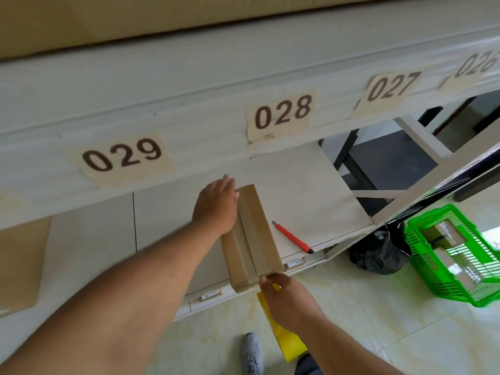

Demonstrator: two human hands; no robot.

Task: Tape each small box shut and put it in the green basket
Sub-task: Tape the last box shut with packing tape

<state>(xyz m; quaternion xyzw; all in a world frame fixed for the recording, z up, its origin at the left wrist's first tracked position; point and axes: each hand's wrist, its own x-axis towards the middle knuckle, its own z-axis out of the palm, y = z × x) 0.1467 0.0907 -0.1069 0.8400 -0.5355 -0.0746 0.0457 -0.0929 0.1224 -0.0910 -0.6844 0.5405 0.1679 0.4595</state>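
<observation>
Small box (251, 236) on table edge (311, 196), left hand (216, 207) flat against its side, fingers straight. Right hand (286, 296) pinching tape (286, 339) at near end. Risks: crooked seam if tape drifts, slipping box; green basket (457, 255) waiting on floor.

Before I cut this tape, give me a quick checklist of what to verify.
1. Long brown cardboard box steadied by left hand: ok.
2. Tape strip along top seam: ok.
3. Right hand at the box's near end, holding yellow tape roll: ok.
4. Red utility knife on the table beside the box: ok.
5. Far end taped down: cannot tell.
6. Green plastic basket on the floor to the right: ok.
</observation>
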